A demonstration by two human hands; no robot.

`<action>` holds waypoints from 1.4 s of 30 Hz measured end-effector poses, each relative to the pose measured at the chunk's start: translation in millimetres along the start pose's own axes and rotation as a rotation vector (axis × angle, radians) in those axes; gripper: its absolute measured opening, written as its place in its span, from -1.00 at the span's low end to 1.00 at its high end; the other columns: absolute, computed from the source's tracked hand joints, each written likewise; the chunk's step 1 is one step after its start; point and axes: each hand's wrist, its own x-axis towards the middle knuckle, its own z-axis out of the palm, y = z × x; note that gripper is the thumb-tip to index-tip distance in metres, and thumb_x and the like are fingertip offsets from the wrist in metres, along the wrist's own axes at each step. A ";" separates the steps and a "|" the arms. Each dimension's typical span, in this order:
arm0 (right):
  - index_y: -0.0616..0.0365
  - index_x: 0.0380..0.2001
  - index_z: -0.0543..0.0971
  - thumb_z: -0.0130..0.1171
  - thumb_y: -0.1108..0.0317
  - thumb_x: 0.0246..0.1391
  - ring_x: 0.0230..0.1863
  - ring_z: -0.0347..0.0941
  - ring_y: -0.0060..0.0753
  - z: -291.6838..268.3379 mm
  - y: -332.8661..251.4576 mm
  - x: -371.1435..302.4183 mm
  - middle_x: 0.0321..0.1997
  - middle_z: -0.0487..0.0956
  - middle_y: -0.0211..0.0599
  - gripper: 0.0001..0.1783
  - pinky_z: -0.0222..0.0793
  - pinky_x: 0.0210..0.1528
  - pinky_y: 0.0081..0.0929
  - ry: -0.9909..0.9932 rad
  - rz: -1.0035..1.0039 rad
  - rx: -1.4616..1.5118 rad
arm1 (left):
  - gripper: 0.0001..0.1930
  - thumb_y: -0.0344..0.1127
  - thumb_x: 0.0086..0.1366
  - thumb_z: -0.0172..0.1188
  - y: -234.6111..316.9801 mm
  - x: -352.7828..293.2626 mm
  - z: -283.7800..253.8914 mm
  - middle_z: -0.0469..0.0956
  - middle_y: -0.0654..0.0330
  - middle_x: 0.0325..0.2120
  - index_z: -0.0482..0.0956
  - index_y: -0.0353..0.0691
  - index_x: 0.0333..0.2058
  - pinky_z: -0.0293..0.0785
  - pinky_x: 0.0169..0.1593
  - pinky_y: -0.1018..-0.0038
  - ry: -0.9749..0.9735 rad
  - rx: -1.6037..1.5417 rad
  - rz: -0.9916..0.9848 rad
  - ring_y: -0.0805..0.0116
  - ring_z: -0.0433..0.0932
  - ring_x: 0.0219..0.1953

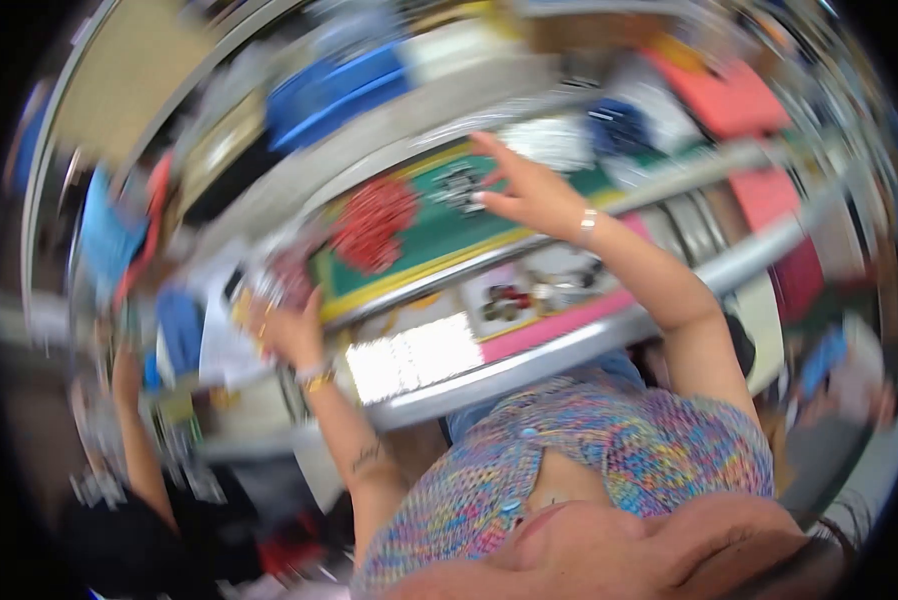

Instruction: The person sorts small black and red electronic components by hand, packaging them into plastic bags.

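Note:
My left hand [287, 330] is at the left end of the work surface, its fingers closed on a clear plastic bag [291, 272] with reddish contents; motion blurs the fingertips. My right hand [534, 190] reaches over the green mat [424, 240] with thumb and forefinger spread apart. Just left of its fingertips lies a scattered group of small dark and silvery pieces [455, 188]. A heap of small red pieces [376, 225] sits between my two hands on the mat. To the far right of it is a pile of white pieces [549, 143].
A yellow border and metal rail edge the mat. On a lower shelf lie a bright white sheet [414, 358] and small dark parts [507, 302]. Behind stands a blue bin [339, 95]; red bins [734, 98] are at right. Another person's arm [134, 430] shows at left.

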 end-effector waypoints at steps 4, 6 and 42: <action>0.08 0.08 0.13 0.13 0.22 -0.15 0.02 0.26 -0.19 85.7 -54.0 67.2 0.10 0.22 -0.14 -0.31 0.22 0.00 -0.36 -0.279 -0.249 -0.184 | 0.07 0.20 -0.28 0.26 -57.6 -23.1 -4.5 -0.09 -0.21 0.11 -0.06 -0.22 0.14 -0.20 0.16 0.06 -0.080 -0.077 -0.190 -0.24 -0.13 0.14; 0.09 0.07 0.15 0.16 0.18 -0.18 0.07 0.21 -0.17 128.9 -61.3 99.1 0.11 0.21 -0.14 -0.29 0.17 0.05 -0.35 -0.342 -0.347 -0.220 | 0.07 0.19 -0.29 0.28 -67.7 -32.1 1.9 -0.09 -0.22 0.10 -0.06 -0.18 0.14 -0.18 0.16 0.05 -0.108 -0.177 -0.252 -0.25 -0.14 0.14; 0.08 -0.35 0.48 0.12 0.40 -0.20 -0.09 0.37 -0.21 99.7 -112.8 -49.0 -0.12 0.45 -0.29 -0.77 0.29 -0.11 -0.38 0.120 -0.658 -0.053 | -0.41 -0.40 -0.05 0.24 39.2 -69.8 -103.4 0.36 0.21 -0.19 0.17 -0.33 -0.04 0.34 -0.13 0.55 -0.782 -2.099 -0.058 0.47 0.36 -0.16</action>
